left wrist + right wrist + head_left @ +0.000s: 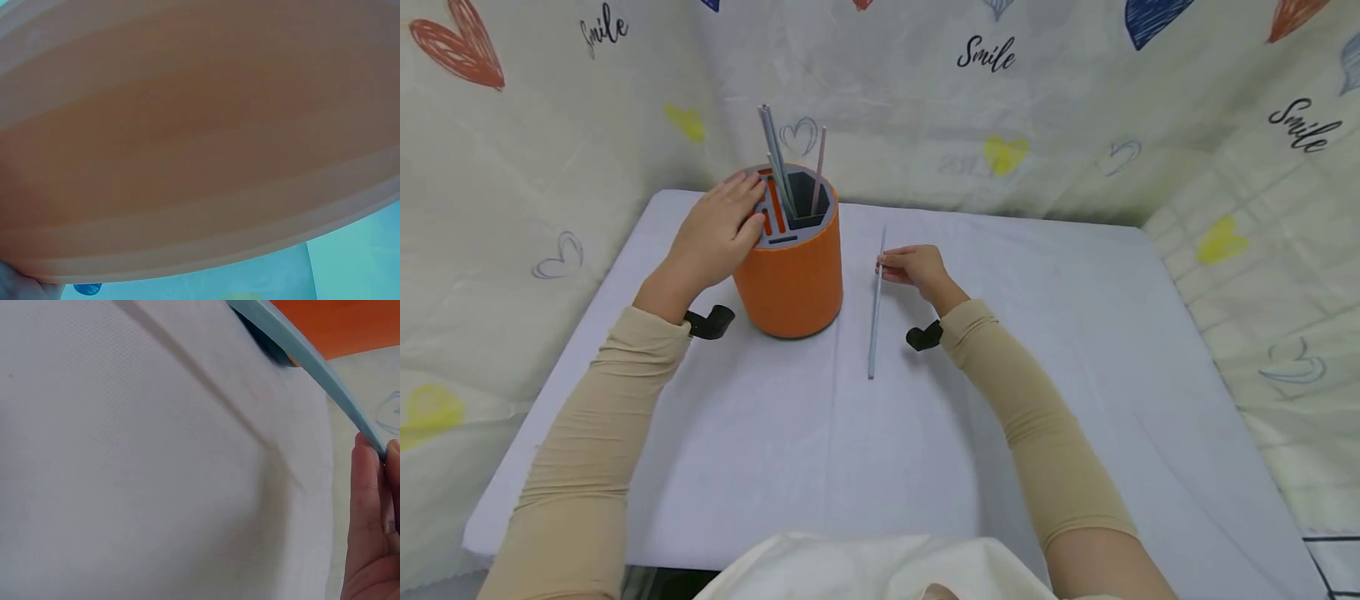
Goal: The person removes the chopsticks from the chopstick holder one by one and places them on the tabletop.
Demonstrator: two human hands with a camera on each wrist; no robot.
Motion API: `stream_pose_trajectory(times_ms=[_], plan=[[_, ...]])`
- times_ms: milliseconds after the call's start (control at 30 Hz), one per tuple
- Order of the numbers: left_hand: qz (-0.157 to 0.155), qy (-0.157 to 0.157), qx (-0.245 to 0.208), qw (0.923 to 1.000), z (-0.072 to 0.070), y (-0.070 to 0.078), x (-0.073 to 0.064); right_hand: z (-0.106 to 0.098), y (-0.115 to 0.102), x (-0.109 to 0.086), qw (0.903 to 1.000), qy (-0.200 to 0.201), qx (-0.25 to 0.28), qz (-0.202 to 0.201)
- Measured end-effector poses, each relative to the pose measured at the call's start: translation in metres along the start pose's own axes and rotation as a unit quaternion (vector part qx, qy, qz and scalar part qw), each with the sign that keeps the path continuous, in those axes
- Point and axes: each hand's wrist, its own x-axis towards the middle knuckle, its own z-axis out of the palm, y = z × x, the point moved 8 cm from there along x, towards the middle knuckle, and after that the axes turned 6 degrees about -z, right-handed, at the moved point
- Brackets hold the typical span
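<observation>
An orange round utensil holder (790, 287) with a grey slotted top stands on the table, left of centre. My left hand (724, 221) rests on the left side of its top, fingers laid over the slots. The holder's orange wall (206, 137) fills most of the left wrist view. My right hand (916, 268) pinches a light blue chopstick (875, 325) between thumb and fingers, right of the holder. The chopstick stretches from that pinch toward the table's front. In the right wrist view, the fingertips (365, 469) press on the chopstick (325, 375). Greyish chopsticks (778, 158) and a pinkish one (819, 171) lean in the holder's open compartment.
A white cloth (1075, 375) covers the table. Behind and beside the table hangs a pale curtain (910, 108) printed with hearts and "Smile". The holder stands close to the table's back edge. A black wrist strap piece (710, 322) sticks out at the left wrist.
</observation>
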Motion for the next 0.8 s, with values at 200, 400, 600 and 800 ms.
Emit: stream_pose_trajectory(times_ms=[200,400,600,800], plan=[[-0.001,0.004,-0.001,1.0000,-0.004,0.000,0.003,0.003,0.002,0.007,0.9995,0.004,-0.032,-0.003],[-0.007,0.005,0.005,1.0000,-0.007,-0.003,0.001,0.010,0.006,0.012,0.9986,0.002,-0.053,0.008],[0.000,0.007,0.000,1.0000,-0.001,-0.003,-0.001,0.009,0.020,0.011,0.9975,0.012,-0.064,0.027],[0.002,0.016,-0.007,0.9998,0.001,-0.002,-0.002,0.007,0.026,0.010,0.9973,0.021,-0.055,0.044]])
